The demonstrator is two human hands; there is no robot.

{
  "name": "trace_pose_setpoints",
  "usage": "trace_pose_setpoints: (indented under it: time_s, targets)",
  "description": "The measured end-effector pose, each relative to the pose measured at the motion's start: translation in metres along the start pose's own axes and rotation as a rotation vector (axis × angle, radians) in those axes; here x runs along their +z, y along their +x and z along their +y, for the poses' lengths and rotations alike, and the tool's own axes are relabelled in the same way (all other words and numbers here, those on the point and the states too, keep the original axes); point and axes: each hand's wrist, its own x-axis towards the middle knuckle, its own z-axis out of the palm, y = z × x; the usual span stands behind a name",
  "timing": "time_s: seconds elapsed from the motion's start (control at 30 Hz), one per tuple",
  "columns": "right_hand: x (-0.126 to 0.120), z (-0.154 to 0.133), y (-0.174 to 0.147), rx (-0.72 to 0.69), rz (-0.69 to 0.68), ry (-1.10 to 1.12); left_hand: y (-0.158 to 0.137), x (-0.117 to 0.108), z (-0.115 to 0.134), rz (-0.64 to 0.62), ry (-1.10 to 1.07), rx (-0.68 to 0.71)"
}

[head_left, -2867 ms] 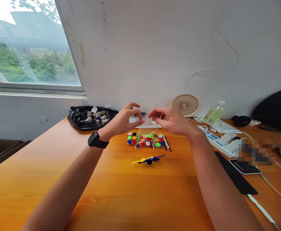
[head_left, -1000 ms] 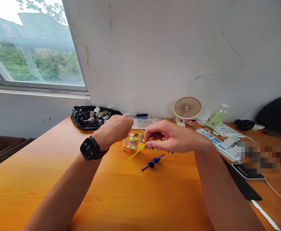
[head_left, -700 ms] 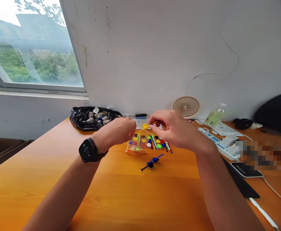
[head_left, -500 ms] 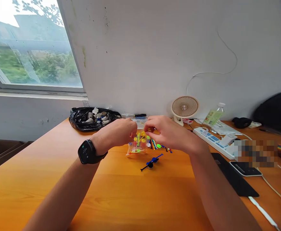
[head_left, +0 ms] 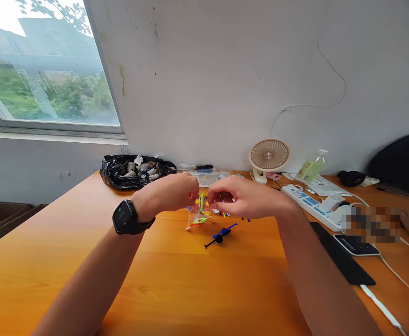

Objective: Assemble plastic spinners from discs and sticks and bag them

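Left fingers (head_left: 192, 189) and right fingers (head_left: 222, 206) bent near clear bag (head_left: 198, 218); grip unclear. Wooden table (head_left: 197, 289) below, white wall (head_left: 208, 93) beyond, illegible bottle label (head_left: 306, 171) rightward.

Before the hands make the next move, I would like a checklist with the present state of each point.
1. Left hand at the clear bag: ok; its grip is hidden.
2. Right hand holding something: cannot tell; the view is blocked.
3. Bag mouth open: cannot tell.
4. Table in front of the bag free: not ok; a blue piece and a black piece lie there.
5. Fan clear of the hands: ok; it stands farther back.
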Motion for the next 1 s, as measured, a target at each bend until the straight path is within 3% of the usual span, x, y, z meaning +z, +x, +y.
trace_pose_setpoints:
  time_s: [0.17, 0.3, 0.47, 0.77, 0.87, 1.0]
  targets:
    - [0.013, 0.005, 0.009, 0.067, -0.439, -0.02, -0.001, -0.002, 0.002, -0.014, -0.007, -0.046]
    - [0.041, 0.014, 0.032, 0.218, -0.509, -0.13, -0.002, -0.002, 0.001, -0.023, -0.009, -0.032]
    - [0.07, 0.029, 0.061, 0.211, -0.674, -0.125, -0.003, 0.0, 0.0, -0.037, 0.003, -0.044]
    - [0.083, 0.04, 0.069, 0.198, -0.691, -0.098, -0.003, 0.003, -0.001, -0.011, 0.039, -0.049]
    - [0.07, 0.031, 0.062, 0.089, -0.636, 0.009, -0.003, 0.002, 0.001, -0.024, 0.037, -0.048]
    - [0.037, 0.011, 0.039, -0.038, -0.526, 0.325, -0.002, 0.0, 0.003, -0.01, 0.016, -0.038]
